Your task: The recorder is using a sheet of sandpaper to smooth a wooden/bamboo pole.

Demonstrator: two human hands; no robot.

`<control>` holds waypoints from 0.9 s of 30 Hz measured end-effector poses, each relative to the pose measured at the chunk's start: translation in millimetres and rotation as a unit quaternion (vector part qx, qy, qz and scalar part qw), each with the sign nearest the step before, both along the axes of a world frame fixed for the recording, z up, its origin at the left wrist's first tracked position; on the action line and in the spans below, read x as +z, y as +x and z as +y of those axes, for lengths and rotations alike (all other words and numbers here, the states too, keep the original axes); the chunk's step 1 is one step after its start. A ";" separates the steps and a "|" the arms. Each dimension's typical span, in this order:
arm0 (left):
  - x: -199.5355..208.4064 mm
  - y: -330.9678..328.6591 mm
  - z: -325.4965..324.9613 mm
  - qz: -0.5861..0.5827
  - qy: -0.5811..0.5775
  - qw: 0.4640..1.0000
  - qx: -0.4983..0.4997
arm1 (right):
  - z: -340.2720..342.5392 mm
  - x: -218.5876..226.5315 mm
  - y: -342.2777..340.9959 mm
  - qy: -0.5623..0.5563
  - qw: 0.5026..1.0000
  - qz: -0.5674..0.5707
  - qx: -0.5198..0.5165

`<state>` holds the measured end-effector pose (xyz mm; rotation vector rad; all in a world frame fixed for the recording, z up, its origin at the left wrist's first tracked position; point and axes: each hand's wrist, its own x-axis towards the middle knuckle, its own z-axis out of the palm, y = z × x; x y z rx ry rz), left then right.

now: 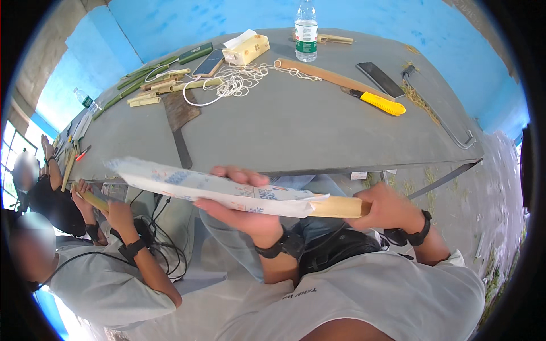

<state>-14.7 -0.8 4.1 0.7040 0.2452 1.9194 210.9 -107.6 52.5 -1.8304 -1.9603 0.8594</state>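
The left hand (244, 207) is cupping a paper-wrapped bamboo strip (227, 190) from below, fingers curled over its far edge, steadying it level near the table (318, 136). The right hand (387, 207) is gripping the bare right end, apparently to brace it.

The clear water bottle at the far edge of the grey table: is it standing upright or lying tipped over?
Upright. The water bottle stands on its base on the table, its neck pointing up, beside the yellow carton.
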 end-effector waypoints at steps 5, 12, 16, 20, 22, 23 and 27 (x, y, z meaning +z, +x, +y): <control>-18.5 -47.4 20.6 -0.222 0.016 0.965 -0.142 | -0.3 -4.9 14.1 0.005 0.998 -0.055 0.023; 1.7 -1.2 -3.4 -0.148 0.002 0.976 -0.159 | 0.3 -7.2 -0.9 0.009 1.000 0.005 0.001; 4.6 -13.2 1.6 -0.141 -0.099 0.984 -0.035 | -0.7 -0.8 13.2 -0.016 1.000 0.004 0.011; 4.4 -45.3 8.1 -0.187 -0.074 0.979 0.034 | -2.9 -5.1 19.5 -0.002 0.998 -0.037 0.050; 4.6 -43.3 7.1 -0.199 -0.070 0.977 0.015 | -3.5 -6.6 16.8 -0.012 0.998 -0.041 0.050; 4.5 -41.1 6.2 -0.211 -0.066 0.975 -0.004 | -1.9 -7.2 13.0 -0.001 0.998 -0.031 0.051; 8.3 -18.5 1.1 -0.140 -0.035 0.988 -0.051 | 5.5 -6.3 6.1 0.015 0.999 0.013 0.047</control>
